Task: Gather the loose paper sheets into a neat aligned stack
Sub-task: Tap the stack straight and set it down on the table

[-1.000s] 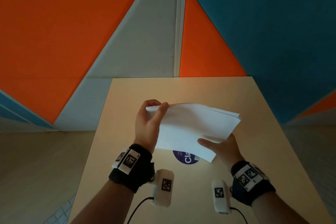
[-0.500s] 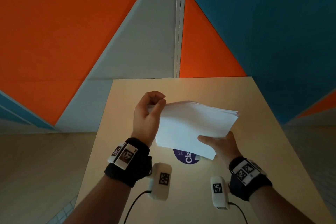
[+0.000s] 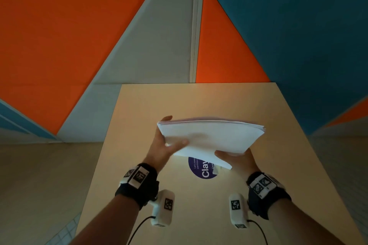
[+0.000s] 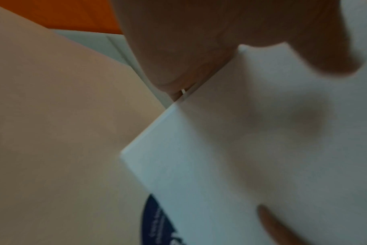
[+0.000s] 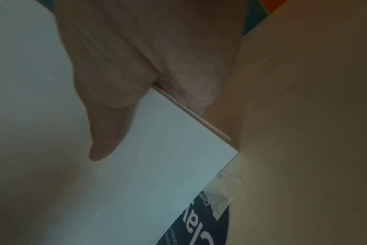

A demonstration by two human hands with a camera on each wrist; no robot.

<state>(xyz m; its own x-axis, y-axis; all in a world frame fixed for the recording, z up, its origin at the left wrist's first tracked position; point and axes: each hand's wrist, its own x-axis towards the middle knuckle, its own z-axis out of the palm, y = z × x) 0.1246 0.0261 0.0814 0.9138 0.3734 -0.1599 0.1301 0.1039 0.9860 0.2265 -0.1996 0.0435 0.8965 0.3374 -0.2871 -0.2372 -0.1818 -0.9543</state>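
Observation:
A stack of white paper sheets (image 3: 215, 137) hangs above the tan table (image 3: 199, 101), tilted, with its far-right edges slightly fanned. My left hand (image 3: 161, 145) grips the stack's left edge, thumb on top and fingers underneath. My right hand (image 3: 237, 162) pinches the near right edge, its thumb lying on the top sheet. In the left wrist view the sheets (image 4: 251, 149) sit in the crook of the thumb. The right wrist view shows my thumb (image 5: 107, 116) pressed onto the paper (image 5: 136, 190), whose edges are nearly flush.
A round dark-blue sticker (image 3: 201, 169) with white lettering lies on the table under the stack's near corner, with a bit of tape (image 5: 226, 190) at its edge. Orange, grey and blue wall panels stand behind the table's far edge.
My left hand has let go of the far-left corner and slid down the left edge, thumb now flat on top. The stack has tipped flatter and shifted slightly right.

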